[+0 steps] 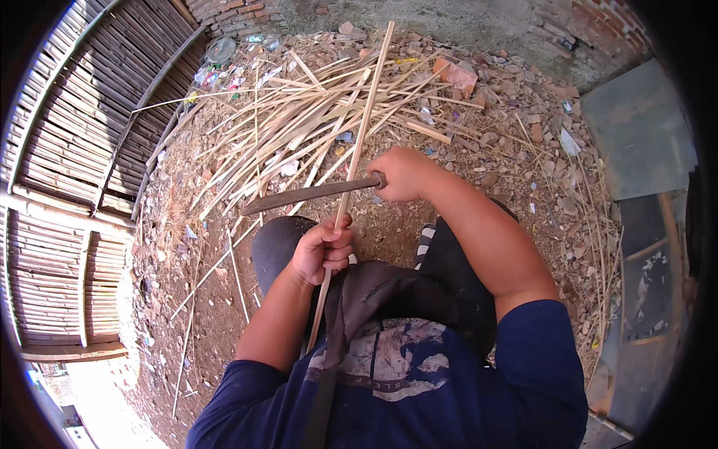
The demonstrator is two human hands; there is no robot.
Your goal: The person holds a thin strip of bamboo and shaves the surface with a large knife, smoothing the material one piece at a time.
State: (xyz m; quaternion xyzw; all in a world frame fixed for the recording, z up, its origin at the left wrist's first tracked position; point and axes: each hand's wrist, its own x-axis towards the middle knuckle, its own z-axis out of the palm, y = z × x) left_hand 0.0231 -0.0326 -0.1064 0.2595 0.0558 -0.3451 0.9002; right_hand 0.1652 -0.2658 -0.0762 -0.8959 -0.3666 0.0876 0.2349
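Note:
My left hand (pixel 321 253) is closed round a long pale bamboo strip (pixel 369 105). The strip slants from my lap up past the pile ahead. In my right hand (pixel 406 175) is the handle of a long dark-bladed knife (pixel 299 197), its blade pointing left. That blade crosses the strip a little above my left fist; whether its edge bites into the strip I cannot tell. Most of the handle is hidden by my fingers. The strip's lower end lies against my dark clothing.
Many split bamboo strips (pixel 277 142) lie in a loose heap ahead, on ground strewn with rubble and litter. An orange piece of rubbish (pixel 455 77) lies beyond it. A slatted bamboo wall (pixel 67 120) stands left, a brick wall (pixel 479 26) at the back, and grey panels (pixel 636 127) right.

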